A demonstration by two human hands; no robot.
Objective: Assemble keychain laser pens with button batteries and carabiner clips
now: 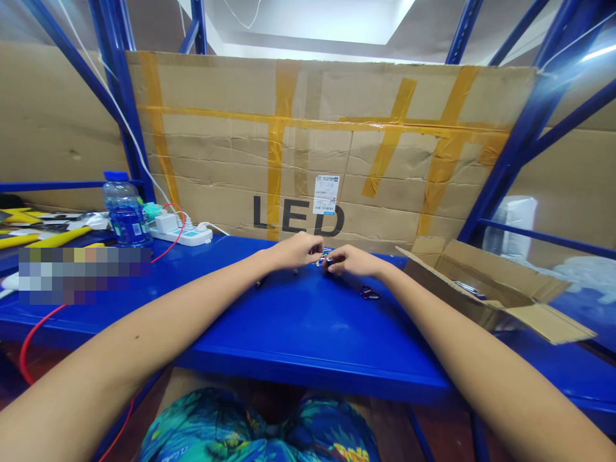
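My left hand is over the far middle of the blue table, its fingers curled down. Whatever it pinches, if anything, is too small to make out. Facing it, my right hand has thumb and fingers closed on a small round silvery metal part. Between the two hands lie several small shiny metal pieces, partly covered by the fingers. A small dark-and-red item rests on the table below my right wrist. Tiny dark pieces lie beside my left wrist.
To the right stands an open cardboard box with metal items inside. At the left are a blue-capped bottle, a white power strip, a red cable and yellow-handled tools. A large cardboard sheet closes off the back.
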